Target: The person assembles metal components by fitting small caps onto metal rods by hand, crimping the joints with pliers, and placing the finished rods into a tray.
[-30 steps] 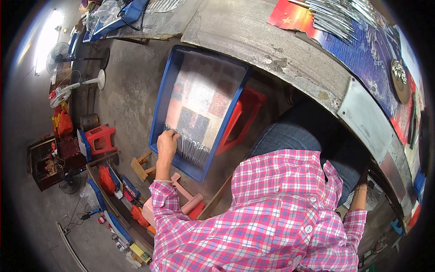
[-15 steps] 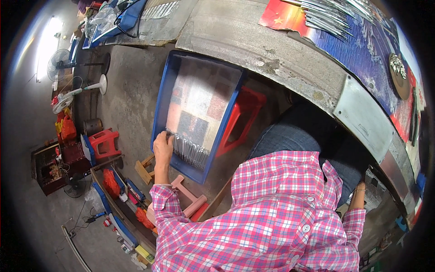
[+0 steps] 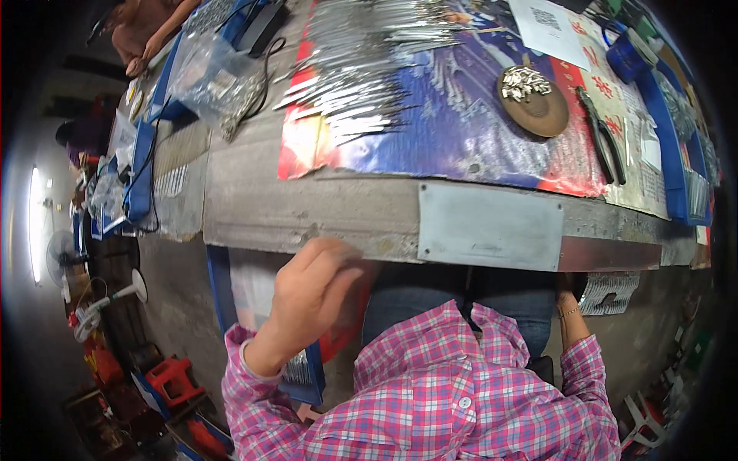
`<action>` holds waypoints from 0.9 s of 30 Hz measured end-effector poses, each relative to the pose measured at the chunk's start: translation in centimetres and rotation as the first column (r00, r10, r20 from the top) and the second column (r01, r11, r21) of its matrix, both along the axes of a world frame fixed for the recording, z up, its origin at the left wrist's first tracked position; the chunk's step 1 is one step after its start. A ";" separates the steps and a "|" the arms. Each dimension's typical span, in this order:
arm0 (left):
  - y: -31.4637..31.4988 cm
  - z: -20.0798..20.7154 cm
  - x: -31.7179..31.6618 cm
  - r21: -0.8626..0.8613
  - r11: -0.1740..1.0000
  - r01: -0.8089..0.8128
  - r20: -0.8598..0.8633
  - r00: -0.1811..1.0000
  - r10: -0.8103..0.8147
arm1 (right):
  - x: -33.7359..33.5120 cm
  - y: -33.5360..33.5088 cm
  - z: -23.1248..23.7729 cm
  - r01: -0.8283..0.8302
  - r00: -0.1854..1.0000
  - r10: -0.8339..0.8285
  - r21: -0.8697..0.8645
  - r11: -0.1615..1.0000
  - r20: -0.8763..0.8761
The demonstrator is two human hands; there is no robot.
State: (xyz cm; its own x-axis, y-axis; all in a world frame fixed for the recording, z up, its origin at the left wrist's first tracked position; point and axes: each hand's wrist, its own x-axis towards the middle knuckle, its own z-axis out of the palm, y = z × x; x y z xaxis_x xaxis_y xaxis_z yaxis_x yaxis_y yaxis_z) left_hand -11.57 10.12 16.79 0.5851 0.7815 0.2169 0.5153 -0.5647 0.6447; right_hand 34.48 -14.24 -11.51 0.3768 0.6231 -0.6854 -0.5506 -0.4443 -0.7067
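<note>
My left hand (image 3: 314,288) is lifted at the table's front edge, above the blue bin. Its fingers are curled and smeared by motion, so I cannot make out whether anything is between them. Below it, thin metal rods (image 3: 298,367) lie in the near end of the blue plastic bin (image 3: 221,288). My right hand (image 3: 566,286) reaches under the tabletop, with its fingers hidden by the edge. Right beside it is a silvery rack-like piece (image 3: 610,293) with a row of thin ribs; whether the hand grips it does not show.
Metal rods (image 3: 361,69) are piled on a printed sheet atop the worn table (image 3: 307,207). Nearby are a brown dish (image 3: 536,111) of small metal pieces, black-handled pliers (image 3: 603,138) and a blue mug (image 3: 630,55). Another person's hands (image 3: 140,60) show at far left.
My left hand has come up from the rods in the blue bin to the table edge. The view has swung up and right over the tabletop. My right hand stays under the table.
</note>
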 end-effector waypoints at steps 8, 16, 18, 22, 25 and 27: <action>12.4 2.0 10.8 0.148 0.976 0.158 0.046 0.985 -0.166 | -4.0 0.7 1.6 -0.040 0.999 0.040 0.047 0.998 -0.001; 22.4 -1.6 16.5 0.407 0.911 0.065 -0.240 0.970 0.038 | -2.4 -2.7 0.1 0.023 0.992 -0.007 0.125 0.992 -0.126; 22.9 -1.9 17.3 0.408 0.910 0.073 -0.313 0.948 0.064 | -2.9 -3.2 -0.2 -0.014 1.000 0.015 0.116 0.993 -0.005; 23.1 -1.6 18.4 0.395 0.913 0.103 -0.419 0.905 0.080 | -2.5 -4.0 -1.4 -0.018 1.000 0.019 0.057 0.998 -0.009; 23.2 -1.5 18.7 0.387 0.910 0.147 -0.459 0.887 0.052 | -2.5 -4.4 -2.7 -0.135 0.978 0.142 -0.059 0.989 0.154; 23.4 -1.7 18.8 0.429 0.872 0.235 -0.490 0.872 0.006 | -2.9 -2.1 -2.4 -0.144 0.973 0.151 -0.055 0.988 0.175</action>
